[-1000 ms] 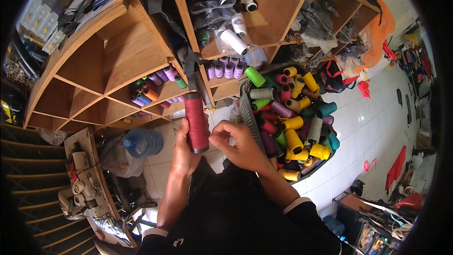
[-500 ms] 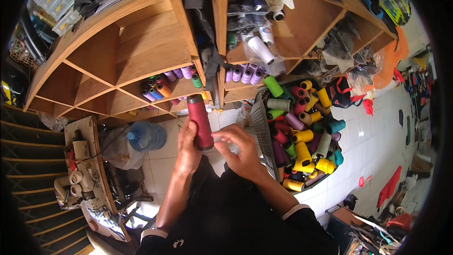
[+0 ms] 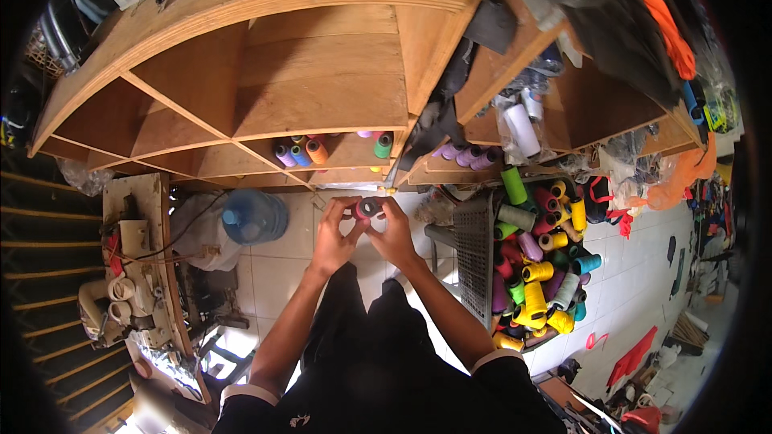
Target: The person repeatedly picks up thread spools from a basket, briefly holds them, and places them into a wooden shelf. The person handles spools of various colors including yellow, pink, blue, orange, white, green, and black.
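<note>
A dark red thread spool (image 3: 369,208) is held out in front of the shelves, its dark end turned up toward me so most of its length is hidden. My left hand (image 3: 334,235) grips it from the left, fingers curled along its side. From the right, my right hand (image 3: 393,233) closes on the same spool with thumb and fingers. Beyond my hands, a low shelf compartment holds an orange spool (image 3: 317,151) beside blue and lilac ones. A green spool (image 3: 383,145) stands further right on that shelf.
A wooden shelf unit (image 3: 322,104) spans the far side. To my right, a dark plastic crate (image 3: 474,261) is heaped with spools of many colours. A blue water jug (image 3: 256,217) stands on the tiled floor at left, near a sewing machine (image 3: 133,289).
The spool has tipped from showing its full side to showing its end. My right hand has closed on it beside my left. The view has shifted nearer the left shelves.
</note>
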A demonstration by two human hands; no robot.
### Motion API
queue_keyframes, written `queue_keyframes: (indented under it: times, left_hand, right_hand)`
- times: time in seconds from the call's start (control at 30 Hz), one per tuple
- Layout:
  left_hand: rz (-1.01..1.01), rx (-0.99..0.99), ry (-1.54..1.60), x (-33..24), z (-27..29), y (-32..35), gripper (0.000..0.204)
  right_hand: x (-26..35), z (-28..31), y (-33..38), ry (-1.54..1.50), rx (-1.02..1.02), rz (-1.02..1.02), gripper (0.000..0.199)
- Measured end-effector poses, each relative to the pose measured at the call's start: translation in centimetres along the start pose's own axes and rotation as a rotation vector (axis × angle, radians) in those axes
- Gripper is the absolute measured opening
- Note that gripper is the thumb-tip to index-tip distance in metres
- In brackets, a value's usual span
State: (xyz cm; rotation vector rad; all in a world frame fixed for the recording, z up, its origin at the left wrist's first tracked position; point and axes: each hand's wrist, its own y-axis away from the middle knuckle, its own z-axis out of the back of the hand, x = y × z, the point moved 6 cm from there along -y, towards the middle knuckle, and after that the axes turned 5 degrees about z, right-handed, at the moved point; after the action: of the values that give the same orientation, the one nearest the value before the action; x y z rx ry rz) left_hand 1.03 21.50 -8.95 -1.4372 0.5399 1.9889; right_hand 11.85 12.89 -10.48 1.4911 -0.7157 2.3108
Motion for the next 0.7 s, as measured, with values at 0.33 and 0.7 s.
queue_keyframes:
  times: [0.33, 0.7]
  left_hand:
    - [0.348, 0.125, -0.035, 16.4, -0.4, -6.5, 0.044]
    - [0.195, 0.213, 0.120, 22.8, -7.1, -12.0, 0.038]
  right_hand:
    - [-13.1, -7.9, -5.2, 0.158, -0.203, -0.051, 0.041]
    - [-18.9, -8.3, -6.1, 0.226, -0.506, -0.212, 0.031]
